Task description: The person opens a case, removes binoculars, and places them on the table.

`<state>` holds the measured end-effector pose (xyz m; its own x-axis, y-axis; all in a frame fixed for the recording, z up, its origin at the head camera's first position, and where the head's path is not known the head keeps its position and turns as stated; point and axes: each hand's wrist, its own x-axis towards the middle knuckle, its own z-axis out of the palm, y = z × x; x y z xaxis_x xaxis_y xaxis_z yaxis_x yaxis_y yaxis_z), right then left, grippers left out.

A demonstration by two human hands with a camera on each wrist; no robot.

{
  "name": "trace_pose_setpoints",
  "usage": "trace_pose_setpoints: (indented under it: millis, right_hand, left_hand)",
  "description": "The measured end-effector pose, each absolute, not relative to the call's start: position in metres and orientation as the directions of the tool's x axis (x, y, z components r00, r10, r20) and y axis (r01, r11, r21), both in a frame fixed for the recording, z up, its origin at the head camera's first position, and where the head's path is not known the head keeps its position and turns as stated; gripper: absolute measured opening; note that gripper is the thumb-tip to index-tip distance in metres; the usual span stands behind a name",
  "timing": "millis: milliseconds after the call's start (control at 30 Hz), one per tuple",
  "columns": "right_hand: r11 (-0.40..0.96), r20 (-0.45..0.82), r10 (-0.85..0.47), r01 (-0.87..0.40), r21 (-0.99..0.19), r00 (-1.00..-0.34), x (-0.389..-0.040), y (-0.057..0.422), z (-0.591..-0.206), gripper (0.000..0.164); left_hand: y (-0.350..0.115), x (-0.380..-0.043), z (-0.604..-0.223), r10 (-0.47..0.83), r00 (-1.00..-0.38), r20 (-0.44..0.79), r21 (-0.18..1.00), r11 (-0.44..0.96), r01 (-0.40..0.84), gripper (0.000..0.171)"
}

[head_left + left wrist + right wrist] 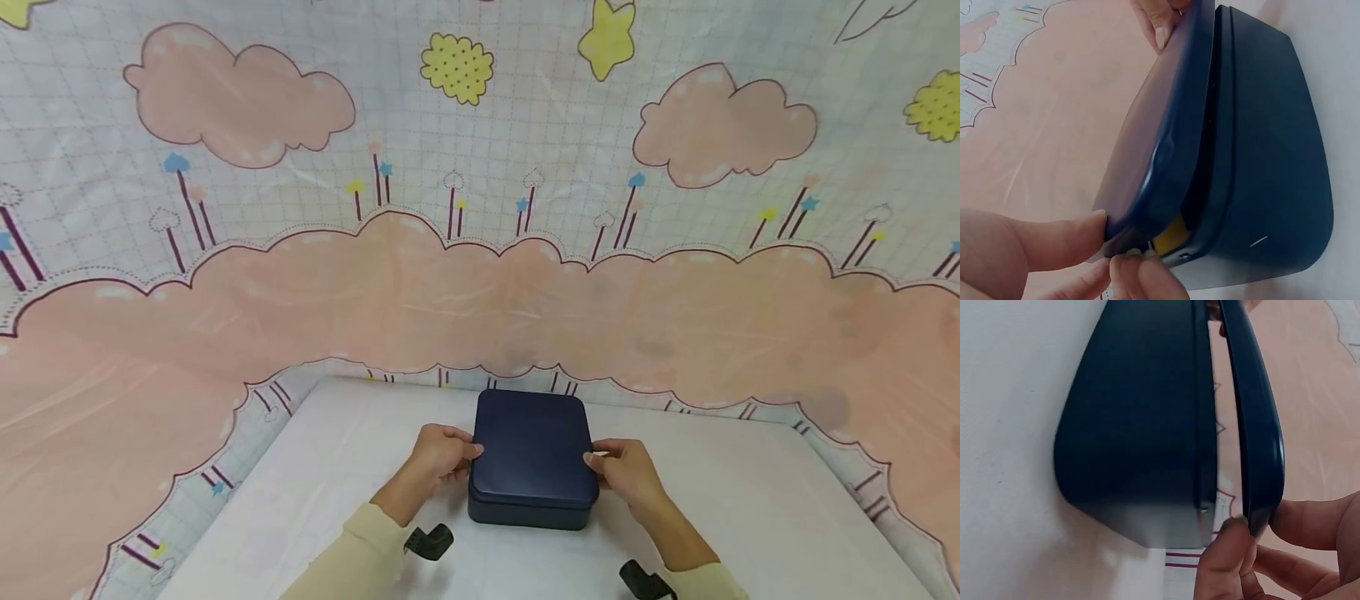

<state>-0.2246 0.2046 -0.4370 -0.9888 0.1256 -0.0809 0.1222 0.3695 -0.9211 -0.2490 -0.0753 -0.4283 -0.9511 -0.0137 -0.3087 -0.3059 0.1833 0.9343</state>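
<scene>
A dark blue box (529, 515) sits on the white surface (757, 500), between the two hands. Its long side seems to run away from the person, toward the wall cloth (480, 308), and one short side faces the person. The left hand (441, 452) and the right hand (626, 470) hold the lid (532, 446), one at each side. Their fingers are bent in and nearly closed, pinching its edge, thumbs on top.

From the head, the lid looks shut. Both wrist views show a gap under it. Through the gap, the right one shows the pink cloth; the left one shows a yellow patch (1172, 236), but I cannot tell what it is.

The box is smooth and a bit shiny, like metal, with round corners. The cloth has wrinkles, clouds and stars.
</scene>
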Motion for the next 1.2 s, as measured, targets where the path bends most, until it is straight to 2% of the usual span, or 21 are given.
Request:
trace_pose_setpoints:
  millis: [300, 667, 1200]
  right_hand:
    - [0.325, -0.088, 0.115, 0.121, -0.938, -0.989, -0.222, 0.203, -0.428, 0.036]
    - [0.301, -0.093, 0.105, 0.121, -0.946, -0.99, -0.216, 0.192, -0.415, 0.036]
    - [0.247, -0.093, 0.115, 0.119, -0.962, -0.989, -0.209, 0.171, -0.412, 0.035]
  left_hand:
    - [-0.083, -0.248, -0.418, 0.01, -0.953, -0.302, 0.944, 0.146, -0.297, 0.029]
    - [-0.099, -0.245, -0.414, 0.002, -0.957, -0.291, 0.95, 0.121, -0.288, 0.022]
    - [-0.121, -0.233, -0.403, -0.012, -0.966, -0.258, 0.961, 0.099, -0.258, 0.024]
